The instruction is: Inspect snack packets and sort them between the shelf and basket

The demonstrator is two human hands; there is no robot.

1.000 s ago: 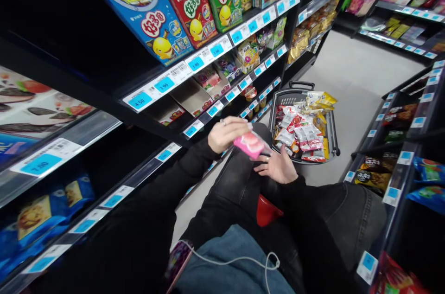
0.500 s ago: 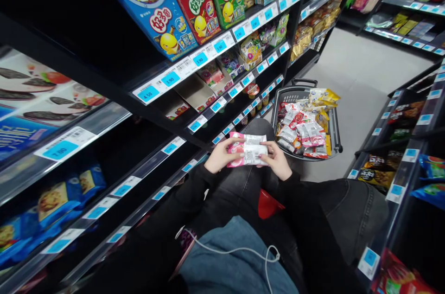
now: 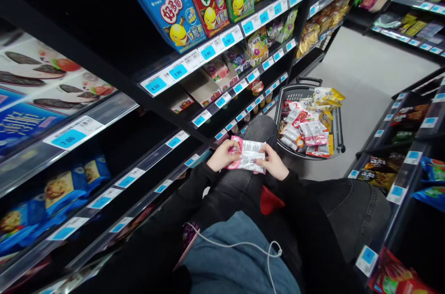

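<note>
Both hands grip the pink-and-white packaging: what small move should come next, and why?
Perhaps ease the left hand off, letting the right hand carry the pink-and-white packaging: the right is nearer the basket, which holds similar-looking packets.

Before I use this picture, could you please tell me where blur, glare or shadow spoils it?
In the head view, blue packets at lower left are blurred, glare streaks the clear shelf edge above them, shadow swallows the black shelving, and print on the held packaging is illegible.
</note>
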